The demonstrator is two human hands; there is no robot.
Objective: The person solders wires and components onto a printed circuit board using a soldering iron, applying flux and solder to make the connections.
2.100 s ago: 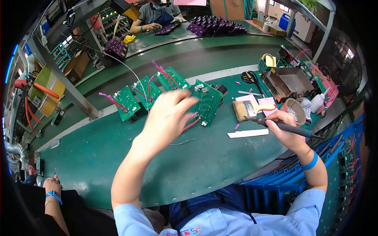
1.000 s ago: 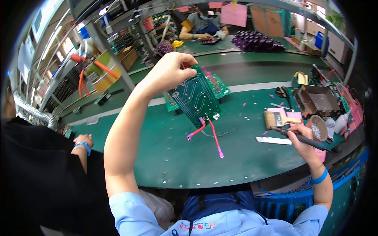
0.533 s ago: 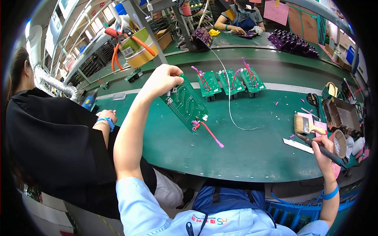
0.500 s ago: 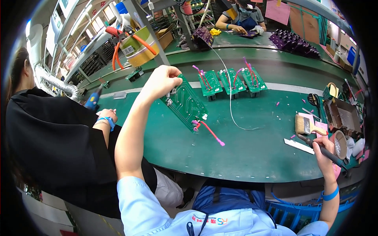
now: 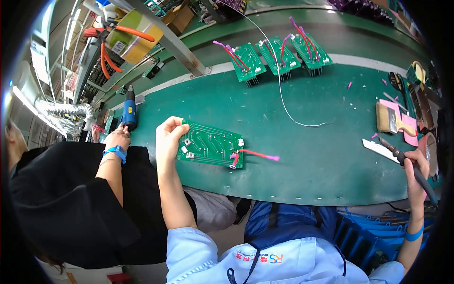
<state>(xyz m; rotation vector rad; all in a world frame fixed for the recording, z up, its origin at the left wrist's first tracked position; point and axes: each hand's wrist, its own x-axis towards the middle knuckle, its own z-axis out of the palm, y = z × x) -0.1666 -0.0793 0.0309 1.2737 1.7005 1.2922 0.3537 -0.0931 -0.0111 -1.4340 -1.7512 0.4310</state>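
My left hand pinches one corner of a green circuit board, holding it above the near part of the green table. From the board's right end a red wire with a pink tip sticks out, and white connectors sit along its edges. In my right hand is a soldering iron, its thin end pointing up and left. Just beside that tip lies a white-bladed flat tool. A wide wooden-handled brush rests on pink paper beyond it.
Three circuit boards with red wires stand at the table's far side. A thin solder wire hangs down before them. Left of me, a co-worker's hand is at a blue heat gun. Orange-handled pliers hang at upper left.
The circuit board in my left hand has come down nearer to me and turned to lie more level. The soldering iron stays in my right hand. The co-worker's hand has reached the heat gun.
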